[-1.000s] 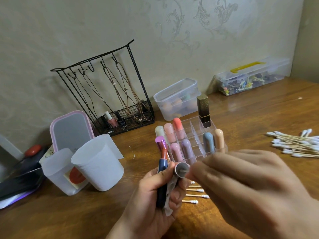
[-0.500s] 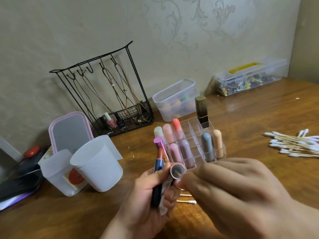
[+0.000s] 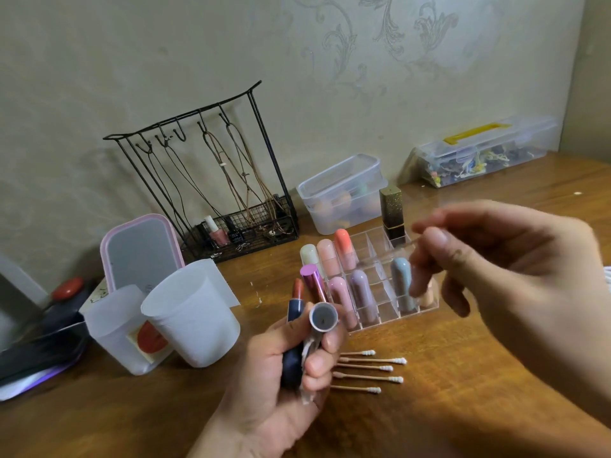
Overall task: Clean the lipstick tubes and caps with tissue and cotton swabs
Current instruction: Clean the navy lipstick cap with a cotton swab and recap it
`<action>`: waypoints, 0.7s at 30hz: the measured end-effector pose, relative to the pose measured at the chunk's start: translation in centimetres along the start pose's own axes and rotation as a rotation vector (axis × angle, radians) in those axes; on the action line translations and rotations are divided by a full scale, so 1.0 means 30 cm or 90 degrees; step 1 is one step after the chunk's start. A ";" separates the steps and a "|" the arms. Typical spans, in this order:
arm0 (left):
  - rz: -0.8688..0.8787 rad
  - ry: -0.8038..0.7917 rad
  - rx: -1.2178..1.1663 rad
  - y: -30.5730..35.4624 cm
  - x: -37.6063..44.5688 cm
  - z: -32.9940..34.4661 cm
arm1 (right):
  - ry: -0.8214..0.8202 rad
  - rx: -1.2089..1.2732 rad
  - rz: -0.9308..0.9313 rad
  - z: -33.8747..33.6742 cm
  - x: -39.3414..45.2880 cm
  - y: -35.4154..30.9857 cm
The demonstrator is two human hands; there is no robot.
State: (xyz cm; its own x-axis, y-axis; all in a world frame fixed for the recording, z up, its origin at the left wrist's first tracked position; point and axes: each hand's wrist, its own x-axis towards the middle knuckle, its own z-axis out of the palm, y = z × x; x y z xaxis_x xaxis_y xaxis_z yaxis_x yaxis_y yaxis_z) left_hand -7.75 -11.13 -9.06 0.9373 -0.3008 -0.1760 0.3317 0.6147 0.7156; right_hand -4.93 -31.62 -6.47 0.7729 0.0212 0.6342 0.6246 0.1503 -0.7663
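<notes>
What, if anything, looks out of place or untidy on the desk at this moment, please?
Little stands out. Five cotton swabs lie loose on the table in front of the clear organizer, apart from the main pile, presumably used. One purple lipstick leans tilted at the organizer's left end. No spill or damage shows.

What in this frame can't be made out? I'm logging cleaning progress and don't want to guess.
- Cotton swab in the right hand: motion-blurred in the head view; its tip cannot be seen.
- Cap in the left hand: inside too dark to judge as clean.
- Tissue: mostly hidden by the fingers.
- Peach lipstick in the organizer: covered by the right hand.
</notes>
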 end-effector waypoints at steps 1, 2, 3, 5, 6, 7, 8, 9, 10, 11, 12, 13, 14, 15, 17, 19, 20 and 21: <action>0.004 -0.002 -0.007 0.003 0.000 0.001 | -0.009 -0.022 0.046 -0.006 0.008 0.002; 0.004 -0.004 -0.013 0.005 -0.001 0.000 | -0.043 -0.093 0.086 -0.010 0.010 0.012; 0.003 -0.005 -0.018 0.008 -0.001 -0.001 | -0.093 -0.202 0.112 -0.013 0.007 0.023; 0.002 -0.009 -0.021 0.011 -0.003 -0.003 | -0.178 -0.425 0.119 -0.011 -0.003 0.041; 0.003 -0.013 -0.021 0.012 -0.005 -0.002 | -0.220 -0.500 0.113 -0.005 -0.011 0.042; 0.005 -0.011 -0.021 0.013 -0.007 -0.001 | -0.266 -0.549 0.114 0.002 -0.019 0.045; 0.008 -0.007 -0.019 0.012 -0.007 -0.001 | -0.311 -0.585 0.122 0.012 -0.024 0.043; 0.012 -0.002 -0.017 0.012 -0.007 -0.001 | -0.345 -0.612 0.129 0.021 -0.028 0.040; 0.015 0.001 -0.016 0.012 -0.006 -0.001 | -0.366 -0.628 0.138 0.028 -0.032 0.038; 0.018 0.003 -0.016 0.012 -0.006 0.000 | -0.377 -0.638 0.147 0.032 -0.034 0.038; 0.020 0.005 -0.015 0.012 -0.005 -0.002 | -0.386 -0.652 0.151 0.034 -0.037 0.037; 0.020 0.008 -0.014 0.012 -0.005 -0.002 | -0.393 -0.675 0.149 0.039 -0.040 0.033; 0.018 0.013 -0.012 0.013 -0.006 0.000 | -0.401 -0.699 0.145 0.042 -0.041 0.029; 0.017 0.023 -0.007 0.014 -0.008 0.005 | -0.409 -0.721 0.147 0.043 -0.039 0.020; 0.021 0.055 0.014 0.011 -0.009 0.015 | -0.410 -0.747 0.150 0.034 -0.026 -0.009; 0.028 0.086 0.039 0.001 -0.010 0.024 | -0.373 -0.725 0.162 0.004 0.002 -0.040; 0.031 0.095 0.059 -0.004 -0.009 0.026 | -0.334 -0.698 0.168 -0.020 0.023 -0.050; 0.033 0.101 0.082 -0.009 -0.009 0.029 | -0.290 -0.668 0.168 -0.046 0.048 -0.062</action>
State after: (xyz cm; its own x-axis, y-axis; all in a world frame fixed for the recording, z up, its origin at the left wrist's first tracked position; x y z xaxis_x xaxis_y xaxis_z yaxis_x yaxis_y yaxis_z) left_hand -8.18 -11.85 -8.63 0.9613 -0.1455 -0.2338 0.2754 0.5254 0.8051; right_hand -4.82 -33.23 -4.26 0.9137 0.3133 0.2587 0.4013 -0.7956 -0.4538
